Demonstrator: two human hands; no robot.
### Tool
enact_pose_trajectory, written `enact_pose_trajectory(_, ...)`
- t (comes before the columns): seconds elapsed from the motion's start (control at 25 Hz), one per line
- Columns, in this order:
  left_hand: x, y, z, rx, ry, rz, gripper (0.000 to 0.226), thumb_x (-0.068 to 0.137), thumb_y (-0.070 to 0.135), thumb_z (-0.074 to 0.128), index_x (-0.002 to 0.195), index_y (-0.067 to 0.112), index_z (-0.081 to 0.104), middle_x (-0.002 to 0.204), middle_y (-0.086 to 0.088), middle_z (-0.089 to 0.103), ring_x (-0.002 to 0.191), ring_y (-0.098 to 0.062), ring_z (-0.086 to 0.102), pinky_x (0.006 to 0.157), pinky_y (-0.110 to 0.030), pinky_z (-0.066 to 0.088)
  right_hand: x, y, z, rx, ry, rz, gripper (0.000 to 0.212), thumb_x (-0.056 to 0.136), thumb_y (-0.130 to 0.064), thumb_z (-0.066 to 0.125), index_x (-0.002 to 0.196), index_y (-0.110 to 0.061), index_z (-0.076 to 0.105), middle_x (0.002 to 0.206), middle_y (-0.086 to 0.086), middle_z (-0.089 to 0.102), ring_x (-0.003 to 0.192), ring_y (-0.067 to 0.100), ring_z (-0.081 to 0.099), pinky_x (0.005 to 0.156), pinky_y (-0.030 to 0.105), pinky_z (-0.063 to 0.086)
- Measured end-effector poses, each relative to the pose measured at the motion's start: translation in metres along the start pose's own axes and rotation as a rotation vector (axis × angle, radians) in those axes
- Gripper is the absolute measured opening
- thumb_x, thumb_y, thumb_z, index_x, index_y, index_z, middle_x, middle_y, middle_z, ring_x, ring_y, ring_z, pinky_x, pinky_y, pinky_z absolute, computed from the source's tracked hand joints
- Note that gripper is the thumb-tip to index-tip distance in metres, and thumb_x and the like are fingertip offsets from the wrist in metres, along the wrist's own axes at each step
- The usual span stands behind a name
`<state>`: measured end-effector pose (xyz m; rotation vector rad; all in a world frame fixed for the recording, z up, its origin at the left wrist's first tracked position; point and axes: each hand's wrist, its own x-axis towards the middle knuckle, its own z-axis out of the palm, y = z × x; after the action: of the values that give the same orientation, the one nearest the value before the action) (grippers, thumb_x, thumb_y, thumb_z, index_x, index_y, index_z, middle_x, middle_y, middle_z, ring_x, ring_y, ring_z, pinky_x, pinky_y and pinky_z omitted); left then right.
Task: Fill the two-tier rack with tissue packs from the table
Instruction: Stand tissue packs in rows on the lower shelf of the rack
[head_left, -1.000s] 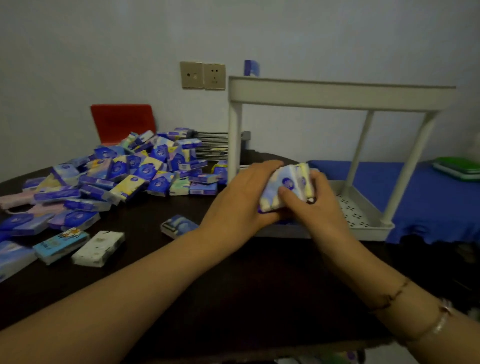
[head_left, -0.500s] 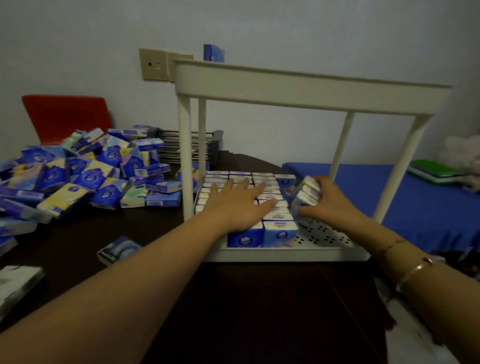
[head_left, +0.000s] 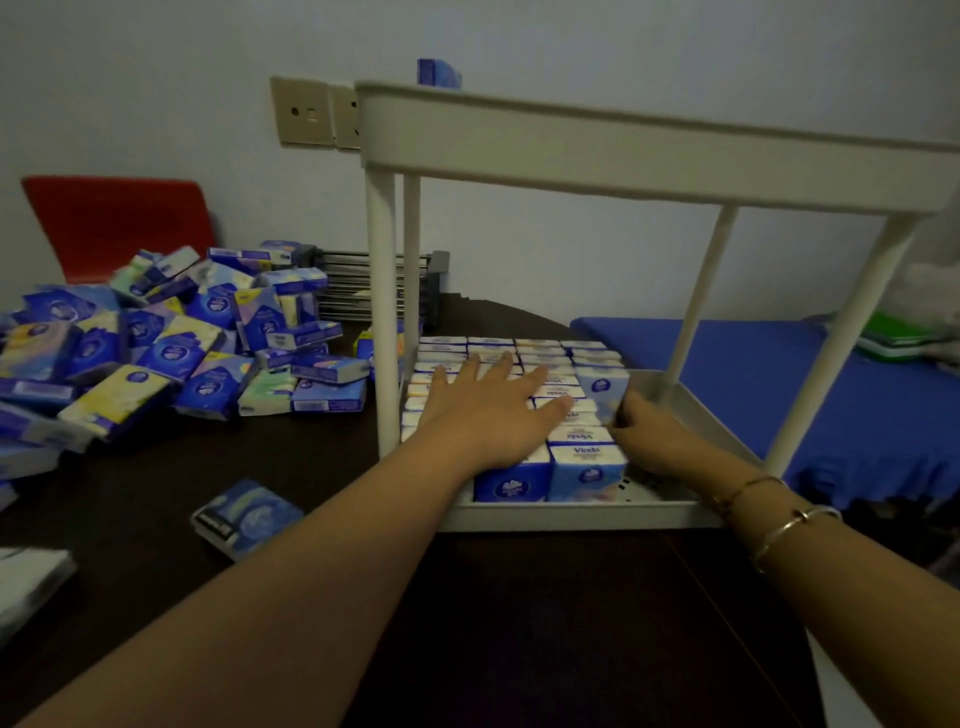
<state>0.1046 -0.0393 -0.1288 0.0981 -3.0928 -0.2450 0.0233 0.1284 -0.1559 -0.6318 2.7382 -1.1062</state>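
A white two-tier rack (head_left: 649, 156) stands on a dark table (head_left: 519, 623) in the centre and right of the frame, its lower tray (head_left: 571, 517) partly filled with rows of tissue packs (head_left: 540, 358) standing on edge, packed from the tray's left side across to about its middle. The left hand (head_left: 498, 410) reaches in from the lower left and lies flat on top of these rows, fingers straight and spread apart, palm down on the packs. The right hand (head_left: 649, 431) comes in from the lower right, just beside the right end of the rows, its fingers curled round the lower edge of an upright pack (head_left: 600, 389) that stands against the last row; how firmly it grips cannot be told, since the fingertips are hidden behind the pack. Two bracelets (head_left: 779, 525) sit on the right wrist. To the right of the packs the tray floor (head_left: 691, 415) shows bare. A single blue pack (head_left: 439, 73) shows above the rim of the upper tier at the top centre. At the left of the frame a loose heap of packs (head_left: 171, 343) covers the table, and one dark blue pack (head_left: 247, 517) lies alone near the left forearm. Behind the heap stands a red chair back (head_left: 119, 228); a wall socket plate (head_left: 306, 111) sits in the upper left centre, and a blue cloth (head_left: 779, 374) covers a surface at the right.
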Motion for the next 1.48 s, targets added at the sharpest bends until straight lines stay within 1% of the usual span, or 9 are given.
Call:
enact_pose_trajectory(0.12, -0.001, 0.000, 0.000, 0.015, 0.000, 0.002, 0.064, 0.090, 0.069, 0.014, 0.148, 0.043, 0.005, 0.160, 0.005, -0.002, 0.146, -0.027, -0.004, 0.115, -0.055, -0.002, 0.005, 0.004, 0.001, -0.086, -0.009, 0.013, 0.043, 0.093, -0.021, 0.055, 0.133, -0.011, 0.041, 0.136, 0.008, 0.052, 0.122, 0.024, 0.050, 0.100, 0.033, 0.039)
enact_pose_trajectory(0.36, 0.001, -0.002, -0.001, -0.005, -0.003, 0.008, 0.065, 0.089, 0.070, 0.016, 0.147, 0.044, 0.005, 0.160, 0.005, 0.000, 0.147, -0.027, -0.002, 0.115, -0.054, -0.002, -0.008, -0.002, -0.008, -0.047, -0.040, 0.006, 0.051, 0.091, -0.021, 0.060, 0.136, -0.013, 0.038, 0.134, 0.005, 0.053, 0.118, 0.020, 0.052, 0.097, 0.030, 0.041)
enact_pose_trajectory(0.48, 0.001, -0.002, -0.001, 0.005, -0.013, 0.004, 0.065, 0.089, 0.070, 0.015, 0.147, 0.044, 0.004, 0.160, 0.005, -0.001, 0.147, -0.026, -0.003, 0.114, -0.053, -0.002, -0.026, -0.012, -0.014, -0.009, 0.115, -0.016, 0.043, 0.092, -0.016, 0.056, 0.132, -0.010, 0.042, 0.127, 0.005, 0.055, 0.104, 0.014, 0.052, 0.085, 0.024, 0.041)
enact_pose_trajectory(0.68, 0.000, -0.002, -0.004, -0.003, -0.038, 0.010, 0.057, 0.095, 0.061, 0.014, 0.148, 0.042, 0.006, 0.160, 0.002, 0.001, 0.146, -0.028, 0.000, 0.114, -0.055, -0.001, -0.079, -0.024, -0.024, 0.062, 0.433, -0.205, 0.022, 0.090, -0.011, 0.050, 0.111, -0.018, 0.056, 0.117, -0.002, 0.061, 0.107, 0.009, 0.055, 0.083, 0.018, 0.041)
enact_pose_trajectory(0.8, -0.004, -0.005, -0.009, -0.409, 0.165, 0.033, 0.044, 0.099, 0.043, 0.033, 0.142, 0.034, 0.036, 0.150, -0.003, 0.037, 0.137, -0.027, 0.034, 0.114, -0.051, 0.022, -0.113, -0.041, -0.023, 0.108, 0.429, -0.276, 0.020, 0.089, -0.010, 0.050, 0.102, -0.022, 0.060, 0.106, -0.011, 0.062, 0.099, 0.003, 0.055, 0.075, 0.015, 0.045)
enact_pose_trajectory(0.92, -0.026, -0.005, -0.031, -0.648, 0.419, 0.131, 0.030, 0.097, 0.022, 0.046, 0.125, 0.023, 0.058, 0.132, 0.003, 0.055, 0.122, -0.013, 0.048, 0.101, -0.026, 0.035, -0.133, -0.060, -0.017, 0.170, 0.426, -0.326, 0.022, 0.089, -0.008, 0.049, 0.101, -0.023, 0.060, 0.107, -0.013, 0.064, 0.103, 0.001, 0.056, 0.081, 0.017, 0.045)
enact_pose_trajectory(1.12, -0.101, -0.035, -0.032, -0.801, 0.411, 0.276, 0.025, 0.095, 0.012, 0.049, 0.107, 0.025, 0.066, 0.116, 0.008, 0.064, 0.108, -0.003, 0.058, 0.082, -0.016, 0.050, -0.143, -0.104, 0.021, 0.289, 0.412, -0.460, 0.025, 0.092, -0.008, 0.047, 0.094, -0.032, 0.054, 0.102, -0.014, 0.063, 0.100, 0.001, 0.058, 0.083, 0.019, 0.047)
enact_pose_trajectory(1.32, -0.145, -0.104, -0.013, -1.119, 0.525, 0.105, 0.032, 0.091, -0.008, 0.042, 0.086, 0.008, 0.069, 0.089, -0.006, 0.072, 0.085, -0.013, 0.069, 0.076, -0.019, 0.052, -0.133, -0.140, 0.101, 0.182, 0.362, -0.655, 0.027, 0.089, -0.002, 0.050, 0.103, -0.025, 0.052, 0.099, -0.010, 0.054, 0.094, 0.003, 0.054, 0.079, 0.013, 0.045)
enact_pose_trajectory(1.48, -0.158, -0.169, -0.003, -1.060, 0.616, -0.052, 0.033, 0.090, -0.008, 0.041, 0.084, 0.010, 0.068, 0.086, -0.005, 0.071, 0.082, -0.013, 0.069, 0.076, -0.018, 0.052, -0.117, -0.174, 0.158, 0.153, 0.251, -0.797, 0.027, 0.080, -0.003, 0.049, 0.101, -0.018, 0.054, 0.095, -0.008, 0.052, 0.092, 0.002, 0.052, 0.080, 0.011, 0.041)
